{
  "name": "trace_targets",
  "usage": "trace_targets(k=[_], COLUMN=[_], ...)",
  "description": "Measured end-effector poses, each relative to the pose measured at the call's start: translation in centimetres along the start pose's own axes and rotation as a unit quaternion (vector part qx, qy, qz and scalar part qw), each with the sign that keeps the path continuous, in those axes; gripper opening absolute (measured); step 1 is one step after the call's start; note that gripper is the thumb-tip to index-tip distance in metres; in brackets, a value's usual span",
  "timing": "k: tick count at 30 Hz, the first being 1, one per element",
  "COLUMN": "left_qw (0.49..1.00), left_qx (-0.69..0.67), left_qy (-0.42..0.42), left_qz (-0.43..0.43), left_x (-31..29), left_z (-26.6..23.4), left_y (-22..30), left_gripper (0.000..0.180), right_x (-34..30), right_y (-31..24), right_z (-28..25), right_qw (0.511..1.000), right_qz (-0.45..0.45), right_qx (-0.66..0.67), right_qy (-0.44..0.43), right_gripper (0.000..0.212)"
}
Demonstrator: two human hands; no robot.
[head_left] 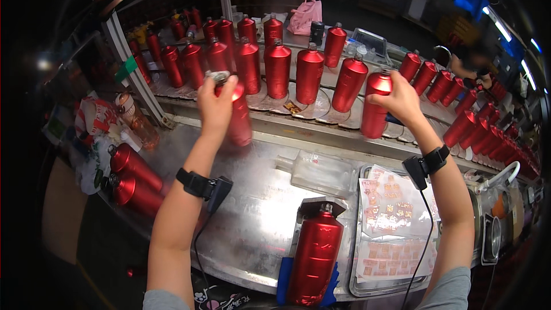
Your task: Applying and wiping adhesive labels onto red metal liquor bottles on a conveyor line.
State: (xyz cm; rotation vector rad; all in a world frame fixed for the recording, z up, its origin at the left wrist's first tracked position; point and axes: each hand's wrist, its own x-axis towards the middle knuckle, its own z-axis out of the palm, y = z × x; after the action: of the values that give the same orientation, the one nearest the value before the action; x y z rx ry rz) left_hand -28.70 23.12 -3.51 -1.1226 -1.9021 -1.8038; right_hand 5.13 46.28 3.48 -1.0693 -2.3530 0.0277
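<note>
My left hand [216, 102] is closed round the neck of a glossy red bottle [240, 119], which hangs slightly tilted and blurred above the metal worktop's back edge. Farther right, my right hand [400, 101] grips another red bottle [374, 116] by its shoulder, at the front of the conveyor. Between them stand more upright red bottles, among them one [310, 77] in the middle of the row. Close to me, a single red bottle [315, 258] leans back in a dark holder with blue cloth [283, 281] under it.
On the metal worktop [229, 241], a clear glass bottle [321, 172] lies beside a tray [354, 264] of printed sticker sheets [390, 206]. Two red bottles [135, 195] lie at the left edge. A metal post [135, 63] rises at the left. The conveyor [396, 131] curves away right with several bottles.
</note>
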Motion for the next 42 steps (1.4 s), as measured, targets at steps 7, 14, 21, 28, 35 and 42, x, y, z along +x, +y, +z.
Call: trace_targets(k=[7, 14, 21, 28, 35, 42], left_qw=[0.989, 0.968, 0.949, 0.994, 0.976, 0.993], left_qx=[0.125, 0.216, 0.244, 0.062, 0.153, 0.076], left_qy=[0.054, 0.102, 0.143, 0.04, -0.083, -0.034], left_qz=[-0.052, -0.076, -0.139, 0.077, -0.131, -0.081], left_x=[-1.8, -3.3, -3.2, -3.4, -3.7, -4.4], left_z=[-10.4, -15.8, -16.6, -12.2, -5.6, -2.3], left_y=[-4.4, -5.4, -4.4, 0.9, -0.5, -1.0], left_gripper=[0.035, 0.038, 0.045, 0.052, 0.045, 0.039], right_x=[-2.2, -4.0, -3.8, 0.4, 5.9, 9.4], right_y=[-18.1, -31.9, -34.1, -26.8, -11.0, -3.4], right_z=[2.8, 9.2, 10.6, 7.6, 7.0, 9.3], right_qw=[0.972, 0.936, 0.917, 0.901, 0.998, 0.973], right_qz=[-0.168, -0.246, -0.224, -0.218, 0.058, 0.229], right_qx=[0.094, 0.135, 0.111, 0.182, -0.007, -0.003], right_qy=[-0.133, -0.212, -0.311, -0.329, -0.009, -0.012], right_gripper=[0.076, 0.08, 0.086, 0.107, 0.069, 0.079])
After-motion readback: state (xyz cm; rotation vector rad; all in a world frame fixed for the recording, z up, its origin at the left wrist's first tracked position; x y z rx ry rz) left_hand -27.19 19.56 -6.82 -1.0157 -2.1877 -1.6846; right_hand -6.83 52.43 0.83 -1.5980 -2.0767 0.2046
